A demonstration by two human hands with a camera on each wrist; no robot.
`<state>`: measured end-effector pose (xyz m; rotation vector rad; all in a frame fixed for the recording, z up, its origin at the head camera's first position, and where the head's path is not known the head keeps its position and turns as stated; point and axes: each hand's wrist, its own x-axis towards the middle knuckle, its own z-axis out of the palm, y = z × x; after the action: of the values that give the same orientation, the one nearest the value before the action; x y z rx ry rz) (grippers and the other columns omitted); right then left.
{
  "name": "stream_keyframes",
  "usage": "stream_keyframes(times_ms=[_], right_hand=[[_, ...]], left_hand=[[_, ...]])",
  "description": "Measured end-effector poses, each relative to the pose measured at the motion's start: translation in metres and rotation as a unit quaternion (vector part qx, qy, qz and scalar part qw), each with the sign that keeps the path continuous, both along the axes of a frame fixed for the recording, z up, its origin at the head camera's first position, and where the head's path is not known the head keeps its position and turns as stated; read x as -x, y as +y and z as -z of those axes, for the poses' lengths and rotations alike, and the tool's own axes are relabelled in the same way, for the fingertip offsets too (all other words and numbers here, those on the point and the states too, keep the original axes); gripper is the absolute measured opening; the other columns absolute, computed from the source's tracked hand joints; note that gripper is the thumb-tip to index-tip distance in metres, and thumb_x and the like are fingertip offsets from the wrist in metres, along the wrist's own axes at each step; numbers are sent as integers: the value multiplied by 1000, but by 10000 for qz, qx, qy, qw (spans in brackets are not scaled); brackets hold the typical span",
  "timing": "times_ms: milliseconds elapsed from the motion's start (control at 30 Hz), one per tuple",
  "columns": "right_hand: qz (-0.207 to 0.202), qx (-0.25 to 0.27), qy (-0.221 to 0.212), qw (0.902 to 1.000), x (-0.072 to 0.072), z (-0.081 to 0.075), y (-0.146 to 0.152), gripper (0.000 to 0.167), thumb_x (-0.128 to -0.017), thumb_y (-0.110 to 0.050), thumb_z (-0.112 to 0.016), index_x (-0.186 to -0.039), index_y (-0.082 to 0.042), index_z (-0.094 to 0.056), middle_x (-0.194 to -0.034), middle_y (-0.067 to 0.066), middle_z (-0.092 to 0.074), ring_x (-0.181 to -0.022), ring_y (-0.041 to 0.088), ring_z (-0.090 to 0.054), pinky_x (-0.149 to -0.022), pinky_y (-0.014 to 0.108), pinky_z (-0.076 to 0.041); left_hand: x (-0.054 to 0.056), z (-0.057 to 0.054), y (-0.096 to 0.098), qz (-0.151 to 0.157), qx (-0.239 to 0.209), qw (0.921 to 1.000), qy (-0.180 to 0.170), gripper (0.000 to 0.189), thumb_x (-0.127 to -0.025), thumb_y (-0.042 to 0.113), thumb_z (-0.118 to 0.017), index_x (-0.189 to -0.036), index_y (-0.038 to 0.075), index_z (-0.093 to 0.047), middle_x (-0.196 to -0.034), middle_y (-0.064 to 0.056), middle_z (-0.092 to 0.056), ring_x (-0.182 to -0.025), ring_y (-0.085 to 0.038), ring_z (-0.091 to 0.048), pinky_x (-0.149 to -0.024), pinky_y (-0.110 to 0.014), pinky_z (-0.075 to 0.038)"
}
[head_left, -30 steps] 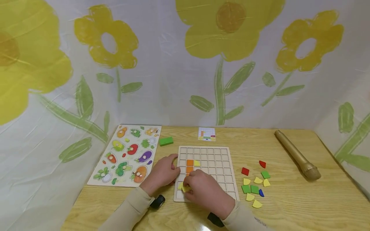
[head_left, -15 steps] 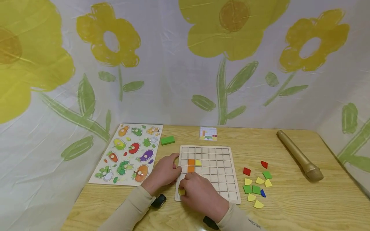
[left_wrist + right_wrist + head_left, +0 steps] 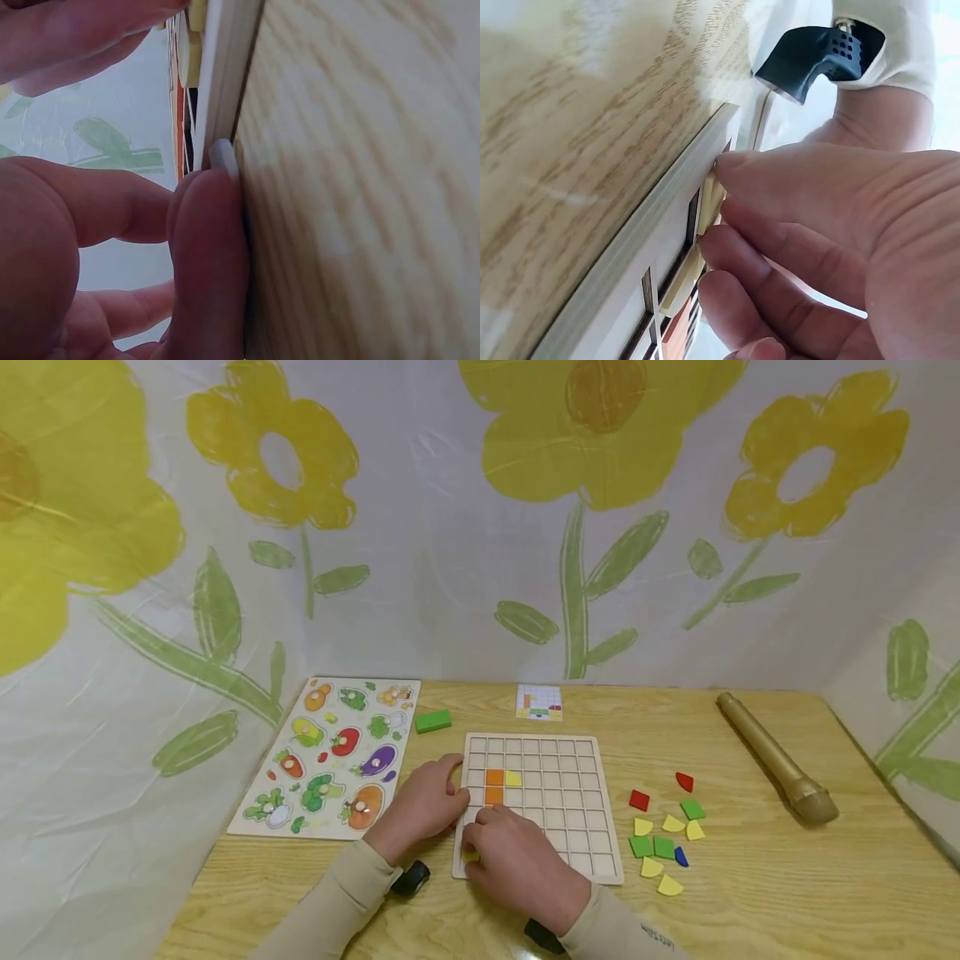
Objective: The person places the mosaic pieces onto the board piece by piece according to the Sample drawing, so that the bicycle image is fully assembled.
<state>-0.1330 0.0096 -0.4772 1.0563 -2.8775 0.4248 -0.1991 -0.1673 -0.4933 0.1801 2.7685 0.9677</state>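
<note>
On the table lies a square wooden grid board (image 3: 570, 797). My left hand (image 3: 423, 802) holds its left edge, with the thumb (image 3: 210, 240) against the board's side in the left wrist view. Over the board's lower left corner, my right hand (image 3: 517, 864) pinches a yellow quarter-round tile (image 3: 711, 199) at a cell. Most of that tile is hidden by the fingers in the head view. Another yellow tile (image 3: 681, 286) lies beside it in the right wrist view. Orange square tiles (image 3: 495, 786) and a yellow quarter-round tile (image 3: 513, 778) sit in cells farther up.
Several loose red, green, yellow and blue tiles (image 3: 663, 847) lie right of the board. A pattern card (image 3: 538, 702) and a green block (image 3: 432, 721) lie behind it. A vegetable puzzle board (image 3: 326, 760) is at left, a gold microphone-shaped object (image 3: 780, 760) at right.
My right hand has moved slightly left with the yellow tile, down to the board's lower left cells, and has stayed there over the last half second. The left hand stays on the edge.
</note>
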Motion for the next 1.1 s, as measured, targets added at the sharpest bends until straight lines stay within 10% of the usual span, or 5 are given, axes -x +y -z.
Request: stream_keyframes(times_ms=[467, 1100], right_hand=[[50, 298, -50, 9995, 4, -5, 18, 9, -83, -12, -82, -91, -16, -81, -86, -7, -67, -84, 10, -61, -69, 23, -53], [1109, 198, -244, 9933, 7, -14, 177, 20, -86, -11, -90, -104, -15, -81, -101, -7, -71, -96, 12, -66, -80, 30, -60]], left_hand=[[1, 0, 2, 8, -243, 9996, -128, 65, -99, 20, -67, -159, 5, -50, -69, -1, -61, -50, -14, -60, -57, -31, -43], [0, 3, 2, -66, -435, 9981, -427, 66, -101, 20, -68, -162, 7, -46, -73, -2, -65, -51, -17, -65, -54, -32, -48]])
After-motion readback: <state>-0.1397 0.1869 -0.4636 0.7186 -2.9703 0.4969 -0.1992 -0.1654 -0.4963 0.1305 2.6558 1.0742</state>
